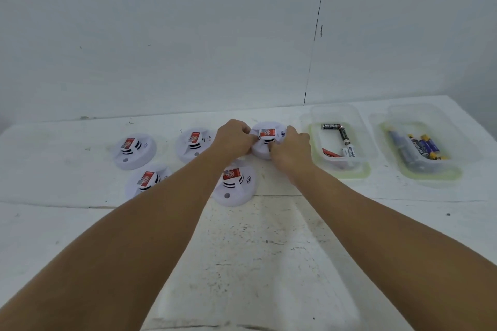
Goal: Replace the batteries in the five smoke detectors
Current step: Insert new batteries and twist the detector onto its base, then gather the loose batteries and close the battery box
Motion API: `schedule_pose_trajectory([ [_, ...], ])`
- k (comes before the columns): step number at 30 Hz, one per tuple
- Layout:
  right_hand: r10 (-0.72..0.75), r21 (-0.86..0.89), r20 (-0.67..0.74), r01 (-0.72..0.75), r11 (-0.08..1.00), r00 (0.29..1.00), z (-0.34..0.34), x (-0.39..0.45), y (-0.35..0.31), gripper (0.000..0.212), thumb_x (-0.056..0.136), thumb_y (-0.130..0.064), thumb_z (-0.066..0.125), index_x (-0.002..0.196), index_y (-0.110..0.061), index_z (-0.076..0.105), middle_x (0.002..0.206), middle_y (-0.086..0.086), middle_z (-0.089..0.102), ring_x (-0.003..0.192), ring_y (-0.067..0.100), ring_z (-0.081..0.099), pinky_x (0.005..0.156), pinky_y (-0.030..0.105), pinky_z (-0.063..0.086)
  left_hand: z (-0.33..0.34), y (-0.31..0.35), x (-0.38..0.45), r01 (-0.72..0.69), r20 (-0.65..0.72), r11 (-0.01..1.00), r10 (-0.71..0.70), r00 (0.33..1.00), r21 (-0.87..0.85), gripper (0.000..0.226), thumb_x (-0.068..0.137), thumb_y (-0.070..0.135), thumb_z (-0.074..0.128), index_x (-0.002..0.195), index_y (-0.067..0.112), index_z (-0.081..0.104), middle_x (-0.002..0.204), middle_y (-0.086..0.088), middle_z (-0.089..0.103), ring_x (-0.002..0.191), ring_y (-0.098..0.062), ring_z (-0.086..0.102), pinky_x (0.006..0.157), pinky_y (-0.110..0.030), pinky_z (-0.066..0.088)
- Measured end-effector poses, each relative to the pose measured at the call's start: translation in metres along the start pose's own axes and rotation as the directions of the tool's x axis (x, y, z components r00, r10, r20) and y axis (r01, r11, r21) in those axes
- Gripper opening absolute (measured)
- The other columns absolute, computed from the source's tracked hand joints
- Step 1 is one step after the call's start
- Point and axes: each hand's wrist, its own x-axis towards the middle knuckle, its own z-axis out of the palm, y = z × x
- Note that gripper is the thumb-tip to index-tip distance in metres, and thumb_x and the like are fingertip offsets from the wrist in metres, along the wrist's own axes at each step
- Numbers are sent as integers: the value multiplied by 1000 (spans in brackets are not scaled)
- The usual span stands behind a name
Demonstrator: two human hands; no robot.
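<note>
Beside two battery trays [357, 126], both hands [234, 140] [291, 149] grip one detector [266, 148] — four others [134, 152] nearby.

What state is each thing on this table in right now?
Far-right detector: gripped by both hands, closed.
Other four detectors: resting on the table, untouched.
Left hand: fingers curled on the detector.
Right hand: likewise.
Nearer tray: holds batteries.
Farther tray: holds batteries.

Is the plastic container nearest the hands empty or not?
Not empty. The near container holds several loose batteries, black and white ones, lying flat on its bottom.
</note>
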Motion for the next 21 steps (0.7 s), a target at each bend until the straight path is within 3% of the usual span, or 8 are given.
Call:
schedule_pose_trajectory([
  [4, -30, -92, -1, 30, 995, 1000, 1, -3, 1, 34, 103, -21, 49, 129, 1, 49, 136, 25, 40, 125, 42, 43, 104, 39, 38, 2, 0, 3, -8, 3, 999, 8, 1000, 38, 25, 97, 20, 67, 104, -3, 74, 91, -16, 72, 82, -25, 63, 77, -36, 53],
  [7, -39, -108, 17, 40, 993, 999, 0, -6, 0, 36, 105, -24, 49, 131, 0, 47, 138, 25, 39, 126, 41, 42, 101, 37, 36, 3, 1, 2, -2, -11, 998, 3, 1000, 62, 26, 97, 21, 66, 101, -4, 74, 84, -13, 63, 78, -23, 56, 71, -33, 45],
  [10, -62, -50, 33, 63, 997, 998, -5, -14, 1, 38, 105, -24, 50, 136, -3, 43, 139, 23, 38, 129, 39, 41, 94, 35, 35, 2, 1, -2, -2, -28, 994, 5, 1000, 109, 21, 98, 28, 65, 110, 11, 64, 98, -11, 67, 90, -25, 64, 74, -32, 46],
  [13, -202, -16, -7, 202, 979, 979, -14, -38, 7, 49, 105, -17, 50, 151, -9, 35, 140, 21, 38, 130, 37, 41, 103, 39, 36, 1, 5, -10, -56, -108, 985, 74, 991, 161, 38, 100, 27, 64, 131, 8, 52, 116, -13, 64, 98, -27, 63, 74, -32, 43],
  [15, -307, -10, -48, 307, 952, 950, -26, -57, 13, 50, 106, -15, 50, 154, -14, 36, 136, 15, 42, 123, 31, 49, 106, 40, 41, 2, 11, -20, -126, -197, 979, 156, 968, 158, 32, 100, 22, 62, 126, 9, 50, 112, -14, 62, 95, -26, 60, 73, -31, 40],
  [18, -417, -29, -129, 416, 909, 900, -51, -75, 25, 38, 106, -12, 50, 143, -19, 50, 123, 5, 51, 102, 19, 57, 95, 35, 48, 7, 25, -43, -221, -241, 966, 248, 938, 134, 16, 100, 21, 59, 110, 10, 53, 94, -11, 66, 86, -26, 61, 67, -35, 46],
  [21, -490, -151, -225, 467, 871, 842, -83, -77, 37, 30, 104, -10, 50, 133, -17, 59, 119, 5, 57, 107, 20, 55, 92, 34, 47, 20, 36, -69, -257, -203, 961, 273, 940, 98, 13, 101, 22, 57, 95, 11, 60, 80, -1, 64, 73, -20, 58, 60, -27, 43],
])
